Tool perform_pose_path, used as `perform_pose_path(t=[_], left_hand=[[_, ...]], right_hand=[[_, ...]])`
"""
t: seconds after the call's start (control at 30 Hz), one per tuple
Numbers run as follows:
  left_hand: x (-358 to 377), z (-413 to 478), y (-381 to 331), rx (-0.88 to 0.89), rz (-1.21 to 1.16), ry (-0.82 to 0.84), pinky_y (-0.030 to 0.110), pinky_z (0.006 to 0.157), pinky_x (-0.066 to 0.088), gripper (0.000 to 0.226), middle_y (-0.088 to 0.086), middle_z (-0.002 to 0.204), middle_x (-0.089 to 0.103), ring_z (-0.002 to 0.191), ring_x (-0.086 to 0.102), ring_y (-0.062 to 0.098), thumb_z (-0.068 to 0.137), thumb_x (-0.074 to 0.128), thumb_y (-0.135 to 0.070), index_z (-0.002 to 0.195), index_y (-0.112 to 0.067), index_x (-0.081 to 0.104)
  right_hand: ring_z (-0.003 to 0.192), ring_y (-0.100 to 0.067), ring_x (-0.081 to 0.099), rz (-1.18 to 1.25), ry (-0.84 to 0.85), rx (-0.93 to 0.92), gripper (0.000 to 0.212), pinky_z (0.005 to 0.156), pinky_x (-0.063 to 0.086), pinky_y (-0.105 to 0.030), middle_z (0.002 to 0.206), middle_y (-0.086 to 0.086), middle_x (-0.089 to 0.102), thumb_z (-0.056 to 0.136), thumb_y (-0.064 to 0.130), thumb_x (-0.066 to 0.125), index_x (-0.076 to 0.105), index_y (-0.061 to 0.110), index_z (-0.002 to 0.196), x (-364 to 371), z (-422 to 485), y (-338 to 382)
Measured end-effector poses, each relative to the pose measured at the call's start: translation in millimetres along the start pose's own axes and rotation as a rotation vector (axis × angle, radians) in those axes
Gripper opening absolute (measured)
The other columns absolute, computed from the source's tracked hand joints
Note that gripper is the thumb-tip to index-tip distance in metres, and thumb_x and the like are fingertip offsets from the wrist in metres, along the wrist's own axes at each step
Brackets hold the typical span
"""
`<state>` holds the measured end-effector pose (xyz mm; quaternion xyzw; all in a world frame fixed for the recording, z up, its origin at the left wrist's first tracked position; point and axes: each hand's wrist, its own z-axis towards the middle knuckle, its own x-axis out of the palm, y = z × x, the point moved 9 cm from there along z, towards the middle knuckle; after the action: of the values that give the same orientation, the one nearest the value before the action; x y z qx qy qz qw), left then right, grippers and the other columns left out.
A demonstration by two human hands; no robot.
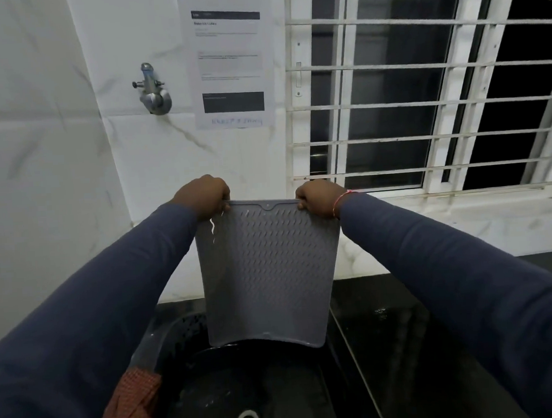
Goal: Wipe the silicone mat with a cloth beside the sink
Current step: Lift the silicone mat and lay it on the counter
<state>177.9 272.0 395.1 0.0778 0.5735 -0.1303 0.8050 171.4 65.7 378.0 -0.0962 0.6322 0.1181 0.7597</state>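
Sink (148,342) — cloth (131,405) draped over rim | left hand (203,197), right hand (316,198) pinch silicone mat (269,274) top corners

White marble wall (39,158); barred window (422,86), dark outside; posted paper (230,59); tap (152,90).

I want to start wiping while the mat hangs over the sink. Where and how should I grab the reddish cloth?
Pinch the cloth at its bunched top, where it drapes over the sink's left rim, coming down from above with the left hand. That fold sits raised on the rim; the rest hangs limp. The right hand alone would then hold the mat.
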Motion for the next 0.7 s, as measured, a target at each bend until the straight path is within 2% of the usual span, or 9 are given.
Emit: perform_pose_path(t=[0.07,0.2,0.3,0.37,0.47,0.57,0.7], left_hand=[[2.9,-2.0,-0.5,-0.006,0.022,-0.003,0.034,0.073,0.050,0.008,0.005,0.086,0.061,0.084,0.061,0.029,0.087,0.061,-0.015,0.088,-0.016,0.069],[0.1,-1.8,0.0,-0.020,-0.002,-0.045,0.037,0.075,0.053,0.013,0.009,0.092,0.065,0.083,0.063,0.031,0.086,0.060,-0.010,0.092,-0.014,0.071],[0.8,-1.5,1.4,-0.035,-0.028,-0.002,0.031,0.068,0.053,0.011,0.002,0.077,0.069,0.074,0.066,0.025,0.082,0.063,-0.006,0.079,-0.014,0.070],[0.5,-2.0,2.8,-0.048,-0.039,0.016,0.031,0.067,0.053,0.013,-0.003,0.068,0.064,0.073,0.066,0.023,0.080,0.068,-0.007,0.071,-0.016,0.067],[-1.0,-2.3,3.9,-0.053,-0.034,0.019,0.030,0.065,0.052,0.016,-0.004,0.066,0.062,0.073,0.064,0.022,0.078,0.069,-0.008,0.067,-0.019,0.066],[1.8,0.3,3.8,-0.031,-0.015,0.056,0.028,0.063,0.049,0.016,-0.002,0.070,0.065,0.075,0.065,0.023,0.078,0.067,-0.007,0.068,-0.018,0.068],[-4.4,1.1,0.7,-0.017,-0.030,0.028,0.035,0.072,0.053,0.014,0.004,0.080,0.066,0.080,0.063,0.027,0.078,0.066,-0.006,0.071,-0.019,0.066]], right_hand=[[0.097,-0.031,0.060,-0.008,0.018,0.002,0.031,0.076,0.041,-0.031,0.097,-0.011,0.063,0.096,0.018,0.053,0.044,0.020,0.067,6.7,0.1,-0.9],[0.092,-0.026,0.058,0.016,-0.012,0.001,0.018,0.074,0.037,-0.028,0.091,-0.008,0.061,0.093,0.022,0.061,0.055,0.015,0.079,0.3,1.3,-2.3],[0.085,-0.022,0.056,0.051,-0.017,0.015,0.021,0.072,0.039,-0.028,0.085,-0.005,0.061,0.087,0.023,0.070,0.057,0.016,0.072,-1.5,3.3,-5.0],[0.086,-0.022,0.058,0.053,-0.025,0.021,0.017,0.072,0.041,-0.029,0.087,-0.006,0.064,0.085,0.023,0.073,0.061,0.014,0.076,-2.4,3.8,-4.4],[0.088,-0.024,0.060,0.048,-0.047,0.025,0.019,0.075,0.047,-0.033,0.089,-0.008,0.067,0.083,0.025,0.075,0.067,0.008,0.084,-8.1,2.8,-5.0],[0.087,-0.025,0.061,0.062,-0.046,0.025,0.022,0.080,0.050,-0.036,0.089,-0.009,0.068,0.082,0.026,0.076,0.069,0.006,0.090,-12.0,2.4,-3.0],[0.089,-0.024,0.061,0.107,-0.064,0.028,0.014,0.073,0.044,-0.031,0.083,-0.002,0.063,0.087,0.020,0.070,0.067,0.007,0.090,-19.2,-2.2,-3.0]])
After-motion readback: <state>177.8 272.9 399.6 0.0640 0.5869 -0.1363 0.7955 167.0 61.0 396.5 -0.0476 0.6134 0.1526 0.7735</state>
